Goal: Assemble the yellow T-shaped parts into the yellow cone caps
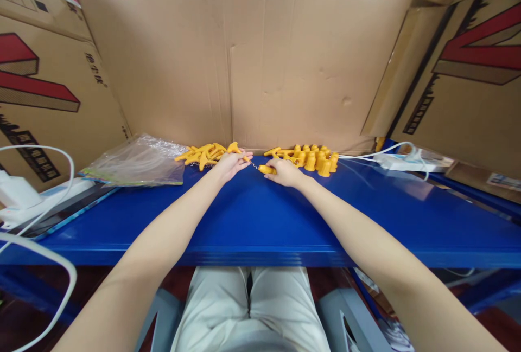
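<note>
My left hand [233,165] is closed on a yellow T-shaped plastic piece [233,147], whose head sticks up above the fingers. My right hand [288,173] grips a small yellow plastic piece [266,169], partly hidden by its fingers. A thin chain [254,165] runs across the gap between the two hands. To the left of my left hand lies a pile of yellow T-shaped pieces [201,154] with bits of chain. Just beyond my right hand are more T-shaped pieces [273,151], beside a group of upright yellow cup-shaped pieces [324,166].
A clear plastic bag [134,165] lies on the blue shelf [260,216] at left. White power strips with cables stand at left [49,197] and right [415,162]. A tall cardboard sheet [309,70] closes off the back, with printed cartons on both sides.
</note>
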`<state>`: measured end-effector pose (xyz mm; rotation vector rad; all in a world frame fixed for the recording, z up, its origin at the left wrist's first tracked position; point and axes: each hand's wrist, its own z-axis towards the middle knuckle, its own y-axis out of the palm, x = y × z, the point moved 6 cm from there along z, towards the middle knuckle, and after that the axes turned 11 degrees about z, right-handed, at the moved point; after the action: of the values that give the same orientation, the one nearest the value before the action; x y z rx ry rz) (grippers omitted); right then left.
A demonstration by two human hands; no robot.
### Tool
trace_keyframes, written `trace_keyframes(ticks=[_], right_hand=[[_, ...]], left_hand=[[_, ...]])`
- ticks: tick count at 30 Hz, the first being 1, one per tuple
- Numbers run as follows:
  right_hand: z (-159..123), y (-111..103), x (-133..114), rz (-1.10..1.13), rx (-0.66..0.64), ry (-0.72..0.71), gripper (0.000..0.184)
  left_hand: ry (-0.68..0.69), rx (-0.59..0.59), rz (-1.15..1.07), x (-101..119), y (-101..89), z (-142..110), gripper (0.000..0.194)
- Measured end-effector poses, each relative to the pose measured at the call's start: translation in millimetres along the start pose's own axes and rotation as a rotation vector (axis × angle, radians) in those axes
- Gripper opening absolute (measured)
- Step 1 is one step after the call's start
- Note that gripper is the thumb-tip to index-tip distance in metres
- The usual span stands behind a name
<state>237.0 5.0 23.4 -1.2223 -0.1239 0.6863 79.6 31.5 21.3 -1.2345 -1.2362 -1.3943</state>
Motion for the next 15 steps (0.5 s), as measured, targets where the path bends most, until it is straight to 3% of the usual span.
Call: trace_keyframes(ticks=[8,15], right_hand=[[-0.4,-0.6,1.7,-0.046,-0.009,0.032,0.023],[1.5,-0.2,-6.2,0.053,0.034,-0.010,0.023]], left_hand=[[0.088,0.000,0.089,6.4,-1.7,1.7,0.017],[0.026,-0.204,0.089,2.9,16.2,-10.3,0.021]])
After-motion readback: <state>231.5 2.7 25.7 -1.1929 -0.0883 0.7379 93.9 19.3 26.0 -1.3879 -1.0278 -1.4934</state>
